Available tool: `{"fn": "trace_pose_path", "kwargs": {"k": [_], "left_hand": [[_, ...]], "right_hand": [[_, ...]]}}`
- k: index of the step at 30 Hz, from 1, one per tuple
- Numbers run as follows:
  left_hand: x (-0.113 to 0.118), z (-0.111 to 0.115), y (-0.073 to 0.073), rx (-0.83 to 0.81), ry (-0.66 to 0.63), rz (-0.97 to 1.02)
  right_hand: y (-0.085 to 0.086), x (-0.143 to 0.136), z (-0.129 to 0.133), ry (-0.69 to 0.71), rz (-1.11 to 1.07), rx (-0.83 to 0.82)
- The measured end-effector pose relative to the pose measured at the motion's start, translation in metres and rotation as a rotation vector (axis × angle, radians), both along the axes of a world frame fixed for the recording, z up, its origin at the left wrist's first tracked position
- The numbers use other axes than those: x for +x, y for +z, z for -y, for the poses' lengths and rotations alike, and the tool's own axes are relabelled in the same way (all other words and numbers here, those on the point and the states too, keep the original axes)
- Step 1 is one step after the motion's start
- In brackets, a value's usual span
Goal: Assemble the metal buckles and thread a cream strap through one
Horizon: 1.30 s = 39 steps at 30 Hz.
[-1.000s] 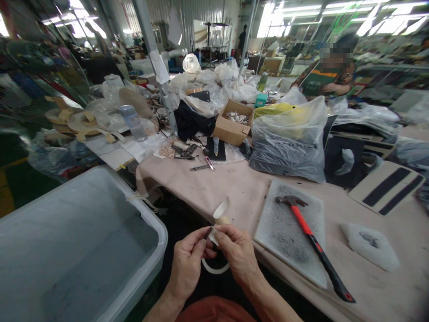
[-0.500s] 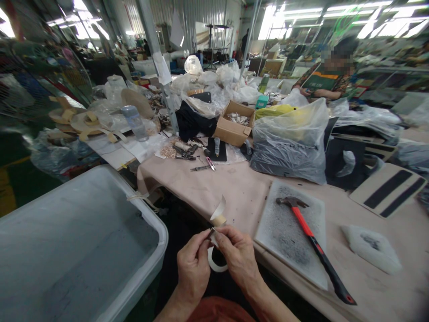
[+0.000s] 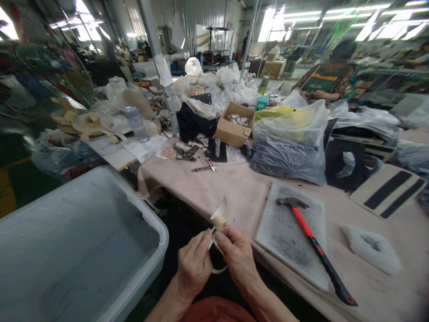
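Both hands meet just off the table's front edge. My left hand (image 3: 195, 261) is closed, its fingertips pinching a pale strip (image 3: 219, 270) that loops down between the hands. My right hand (image 3: 236, 250) is closed on the same strip, thumb and forefinger pressed together beside the left fingertips. A small dark piece shows between the fingertips, too small to make out. Above the fingers, a curled end of pale tape (image 3: 219, 214) stands up at the table's edge.
A claw hammer (image 3: 303, 223) lies on a stained white slab (image 3: 278, 223) at right. The grey bin (image 3: 114, 179) stands at left. Farther back are a carton (image 3: 231, 132), a bagged stack (image 3: 288, 152) and small scissors (image 3: 211, 164). Across the table sits a person (image 3: 321, 85).
My left fingers have shifted slightly and straightened along the strip. The loop between the hands has changed shape, and its lower part now shows less.
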<state>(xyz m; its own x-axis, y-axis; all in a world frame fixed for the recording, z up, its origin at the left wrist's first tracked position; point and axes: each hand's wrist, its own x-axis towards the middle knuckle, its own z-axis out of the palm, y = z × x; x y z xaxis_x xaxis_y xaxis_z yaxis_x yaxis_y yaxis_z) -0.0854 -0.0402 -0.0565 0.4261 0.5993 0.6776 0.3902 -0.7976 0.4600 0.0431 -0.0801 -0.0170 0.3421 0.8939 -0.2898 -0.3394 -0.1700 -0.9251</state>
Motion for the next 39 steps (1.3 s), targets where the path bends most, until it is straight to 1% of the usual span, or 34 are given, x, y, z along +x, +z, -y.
{"fn": "trace_pose_path", "kwargs": {"k": [3,6,11,14,20,23,26,28,29,30,32,34,35,37,39], "left_hand": [[-0.004,-0.005,-0.002,0.025,-0.022,-0.030],[-0.008,-0.009,-0.001,0.028,-0.036,-0.042],[-0.010,-0.012,0.003,0.058,-0.045,-0.087],[-0.011,-0.014,0.004,0.093,-0.046,-0.089],[-0.017,-0.018,0.003,0.130,-0.050,-0.138],[-0.018,-0.018,0.003,0.130,-0.054,-0.125],[-0.014,-0.015,0.004,0.078,-0.051,-0.068],[-0.010,-0.013,0.010,-0.034,-0.049,-0.005],[-0.008,-0.013,0.015,-0.127,-0.053,0.023],[-0.006,-0.013,0.022,-0.243,-0.058,0.045],[-0.005,-0.015,0.040,-0.528,-0.082,0.047],[-0.005,-0.020,0.059,-0.795,-0.120,0.006],[-0.005,-0.023,0.066,-0.893,-0.145,-0.023],[-0.006,-0.028,0.076,-1.017,-0.190,-0.082],[-0.007,-0.031,0.079,-1.084,-0.206,-0.131]], "right_hand": [[-0.004,-0.001,-0.001,0.000,-0.081,-0.029],[-0.003,-0.001,-0.003,0.007,-0.190,-0.039],[0.001,0.001,-0.007,0.039,-0.274,0.051],[0.000,0.001,-0.011,0.051,-0.226,0.039],[-0.007,-0.004,-0.016,-0.005,-0.059,-0.052],[-0.008,-0.007,-0.015,-0.018,0.008,-0.027],[-0.008,-0.006,-0.014,-0.015,0.046,0.009],[-0.006,-0.004,-0.014,0.009,0.063,0.023],[-0.004,-0.002,-0.014,0.029,0.077,0.032],[-0.003,0.000,-0.015,0.052,0.096,0.042],[0.001,0.004,-0.015,0.100,0.130,0.058],[0.003,0.007,-0.014,0.142,0.146,0.070],[0.004,0.007,-0.014,0.158,0.150,0.075],[0.005,0.007,-0.013,0.183,0.162,0.087],[0.005,0.005,-0.014,0.193,0.188,0.090]]}}
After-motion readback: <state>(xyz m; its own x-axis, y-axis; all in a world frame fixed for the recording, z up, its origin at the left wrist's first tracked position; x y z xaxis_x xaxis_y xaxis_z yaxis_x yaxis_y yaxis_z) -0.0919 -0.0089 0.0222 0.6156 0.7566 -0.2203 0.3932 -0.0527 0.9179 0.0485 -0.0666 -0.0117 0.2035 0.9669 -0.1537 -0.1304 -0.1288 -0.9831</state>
